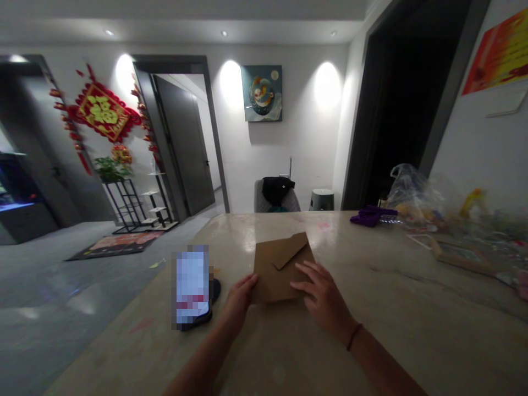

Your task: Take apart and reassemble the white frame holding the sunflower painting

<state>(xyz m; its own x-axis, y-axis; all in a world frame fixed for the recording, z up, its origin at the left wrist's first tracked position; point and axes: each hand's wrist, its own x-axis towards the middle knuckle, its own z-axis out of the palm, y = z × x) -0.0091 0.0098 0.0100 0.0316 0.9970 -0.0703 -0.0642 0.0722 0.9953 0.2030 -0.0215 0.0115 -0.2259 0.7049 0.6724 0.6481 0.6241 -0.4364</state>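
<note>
A brown kraft paper envelope lies on the pale marble-like table, its triangular flap facing up. My left hand grips its left edge. My right hand sits on its lower right side, with the fingers spread across the paper. A thin dark cord circles my right wrist. Close to my left hand lies a phone in a dark case, its screen blurred out.
At the table's right end are purple scissors or cloth, a crumpled clear plastic bag and a wooden frame among clutter. The table's left edge drops to a grey floor. Beyond stands a chair draped with black clothing.
</note>
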